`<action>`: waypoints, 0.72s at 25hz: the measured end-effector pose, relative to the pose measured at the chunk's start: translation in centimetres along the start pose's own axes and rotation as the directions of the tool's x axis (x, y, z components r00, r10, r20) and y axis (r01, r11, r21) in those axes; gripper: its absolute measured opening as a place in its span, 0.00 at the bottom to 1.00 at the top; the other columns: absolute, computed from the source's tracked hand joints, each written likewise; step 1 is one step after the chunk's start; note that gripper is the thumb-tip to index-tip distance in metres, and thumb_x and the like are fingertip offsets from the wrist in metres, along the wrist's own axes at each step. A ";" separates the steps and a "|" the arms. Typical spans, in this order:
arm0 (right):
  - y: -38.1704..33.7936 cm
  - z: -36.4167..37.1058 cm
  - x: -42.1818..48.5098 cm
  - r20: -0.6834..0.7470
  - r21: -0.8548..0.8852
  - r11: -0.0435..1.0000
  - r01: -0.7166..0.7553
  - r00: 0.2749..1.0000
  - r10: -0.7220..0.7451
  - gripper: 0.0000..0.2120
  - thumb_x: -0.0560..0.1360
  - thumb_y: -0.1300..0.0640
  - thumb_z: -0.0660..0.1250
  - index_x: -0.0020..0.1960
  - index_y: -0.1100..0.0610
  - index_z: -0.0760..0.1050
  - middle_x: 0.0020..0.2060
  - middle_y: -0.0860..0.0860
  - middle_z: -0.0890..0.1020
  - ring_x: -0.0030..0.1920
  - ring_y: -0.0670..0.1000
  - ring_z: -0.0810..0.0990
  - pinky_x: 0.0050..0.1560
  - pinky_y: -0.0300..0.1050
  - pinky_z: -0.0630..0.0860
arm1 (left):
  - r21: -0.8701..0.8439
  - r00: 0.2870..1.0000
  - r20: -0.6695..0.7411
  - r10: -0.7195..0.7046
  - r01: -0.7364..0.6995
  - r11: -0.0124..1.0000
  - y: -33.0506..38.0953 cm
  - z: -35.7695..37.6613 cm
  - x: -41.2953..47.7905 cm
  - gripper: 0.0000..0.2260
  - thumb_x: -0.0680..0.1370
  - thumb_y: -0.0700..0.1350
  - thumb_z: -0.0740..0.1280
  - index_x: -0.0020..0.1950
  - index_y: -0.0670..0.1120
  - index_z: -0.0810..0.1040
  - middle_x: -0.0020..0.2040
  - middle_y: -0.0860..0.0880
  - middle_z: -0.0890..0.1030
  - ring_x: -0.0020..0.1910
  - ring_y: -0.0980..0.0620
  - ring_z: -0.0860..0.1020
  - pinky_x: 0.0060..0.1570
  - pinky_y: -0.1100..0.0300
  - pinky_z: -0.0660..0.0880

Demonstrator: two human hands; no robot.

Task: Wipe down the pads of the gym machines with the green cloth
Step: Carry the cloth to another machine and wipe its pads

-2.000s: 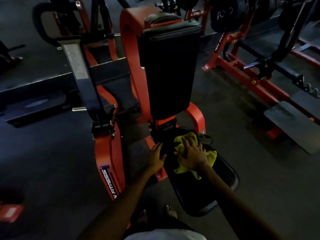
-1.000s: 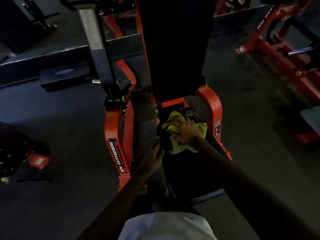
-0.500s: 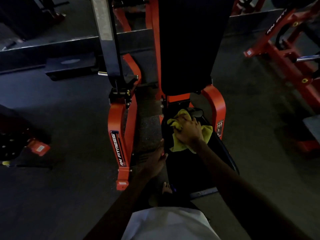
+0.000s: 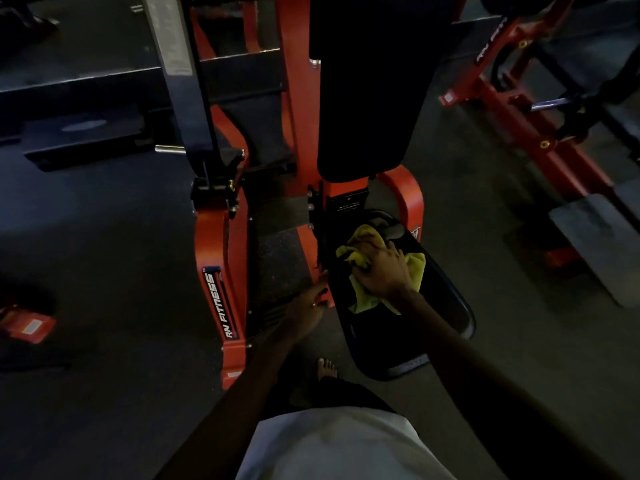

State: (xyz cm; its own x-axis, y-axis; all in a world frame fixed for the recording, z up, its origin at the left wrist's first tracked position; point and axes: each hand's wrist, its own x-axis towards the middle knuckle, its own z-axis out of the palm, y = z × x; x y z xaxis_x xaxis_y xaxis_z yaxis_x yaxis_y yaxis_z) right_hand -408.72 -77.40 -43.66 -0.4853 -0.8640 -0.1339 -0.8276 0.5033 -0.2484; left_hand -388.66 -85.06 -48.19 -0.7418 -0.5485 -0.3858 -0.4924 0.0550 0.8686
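Pressure is going through my right hand, whose curled fingers are gripping the bunched yellow-green cloth against the rear of the black vinyl seat pad, likely to scrub its back edge. My left hand is reaching open, fingers straight, beside the seat's left edge, probably steadying me; contact I cannot tell.

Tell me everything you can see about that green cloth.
The cloth is yellow-green, soft-looking fabric, crumpled into loose folds, not spread flat. It lies on the far end of the black seat pad, below the upright back pad. The right hand covers its middle, fingers curled over the bunch, pressing it down; corners poke out above, beside and below the hand.
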 end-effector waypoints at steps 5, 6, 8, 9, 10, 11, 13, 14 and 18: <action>-3.0 0.3 4.2 0.019 -0.059 0.989 -0.136 0.990 0.137 0.24 0.78 0.41 0.65 0.73 0.42 0.72 0.74 0.48 0.70 0.64 0.66 0.71 0.62 0.59 0.68 | -0.035 0.998 0.064 0.018 -0.015 0.999 -2.2 -1.4 1.8 0.25 0.78 0.29 0.63 0.76 0.39 0.68 0.74 0.44 0.69 0.73 0.49 0.68 0.64 0.73 0.65; -3.4 0.3 4.8 0.047 -0.086 0.989 -0.117 0.991 0.122 0.24 0.79 0.40 0.65 0.74 0.41 0.71 0.75 0.48 0.68 0.66 0.66 0.70 0.64 0.60 0.68 | -0.085 0.996 0.082 0.029 -0.022 0.996 -2.2 -1.7 1.8 0.24 0.79 0.29 0.63 0.75 0.39 0.68 0.74 0.44 0.70 0.71 0.52 0.68 0.59 0.76 0.67; -3.7 0.1 4.6 0.096 -0.098 0.990 -0.097 0.990 0.106 0.24 0.78 0.38 0.65 0.73 0.37 0.70 0.75 0.47 0.68 0.67 0.66 0.70 0.64 0.60 0.68 | -0.178 0.993 0.119 -0.005 0.026 0.984 -1.8 -2.4 1.8 0.22 0.80 0.28 0.60 0.74 0.36 0.68 0.69 0.46 0.72 0.66 0.53 0.70 0.50 0.80 0.68; -3.7 0.0 3.6 0.106 -0.089 0.992 -0.088 0.990 0.097 0.24 0.77 0.37 0.66 0.72 0.35 0.71 0.74 0.47 0.69 0.65 0.65 0.70 0.62 0.59 0.69 | -0.219 0.993 0.116 -0.011 0.037 0.975 -1.4 -2.9 2.1 0.20 0.80 0.28 0.59 0.72 0.34 0.70 0.66 0.46 0.74 0.65 0.51 0.71 0.49 0.79 0.69; -3.9 0.1 2.3 0.108 -0.087 0.993 -0.077 0.990 0.086 0.24 0.76 0.37 0.66 0.71 0.34 0.71 0.73 0.47 0.71 0.63 0.65 0.72 0.60 0.57 0.70 | -0.250 0.996 0.091 -0.016 0.038 0.968 -1.1 -3.4 2.9 0.18 0.81 0.29 0.59 0.71 0.33 0.71 0.65 0.43 0.76 0.64 0.49 0.73 0.50 0.77 0.70; -4.2 0.4 0.6 0.099 -0.092 0.993 -0.073 0.992 0.082 0.24 0.74 0.38 0.66 0.70 0.33 0.72 0.72 0.46 0.72 0.61 0.64 0.73 0.57 0.56 0.70 | -0.294 0.997 0.070 -0.020 0.040 0.955 -0.8 -4.0 3.7 0.16 0.82 0.30 0.58 0.69 0.34 0.73 0.63 0.42 0.78 0.62 0.47 0.76 0.53 0.71 0.72; -5.0 0.7 -2.8 0.058 -0.091 0.991 -0.093 0.993 0.099 0.24 0.73 0.38 0.64 0.69 0.32 0.72 0.72 0.43 0.72 0.59 0.61 0.73 0.55 0.55 0.70 | -0.414 0.995 0.079 -0.061 0.089 0.906 -0.9 -4.9 5.6 0.15 0.83 0.33 0.55 0.67 0.40 0.73 0.57 0.43 0.80 0.52 0.50 0.79 0.54 0.59 0.75; -5.5 0.8 -4.2 0.049 -0.091 0.990 -0.109 0.992 0.114 0.25 0.72 0.36 0.61 0.69 0.33 0.72 0.72 0.43 0.72 0.59 0.60 0.72 0.55 0.54 0.70 | -0.457 0.990 0.104 -0.091 0.129 0.880 -1.1 -5.1 6.6 0.15 0.84 0.34 0.53 0.68 0.43 0.71 0.55 0.43 0.80 0.49 0.51 0.79 0.54 0.56 0.75; -6.9 1.0 -5.7 0.030 -0.136 0.981 -0.141 0.989 0.146 0.27 0.71 0.35 0.56 0.69 0.33 0.73 0.72 0.42 0.71 0.60 0.59 0.71 0.53 0.52 0.67 | -0.403 0.984 0.153 -0.089 0.145 0.904 -1.6 -6.5 9.0 0.17 0.85 0.39 0.53 0.72 0.40 0.72 0.49 0.45 0.80 0.46 0.51 0.79 0.46 0.64 0.77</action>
State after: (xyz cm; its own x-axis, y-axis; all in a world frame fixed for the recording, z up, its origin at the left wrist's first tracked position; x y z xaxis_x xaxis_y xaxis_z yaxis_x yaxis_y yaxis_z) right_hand -399.94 -75.96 -42.10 -0.5924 -0.7810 -0.1980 -0.7816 0.6167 -0.0941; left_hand -391.60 -95.46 -50.99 -0.7557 -0.4171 -0.5049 -0.3692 -0.3654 0.8545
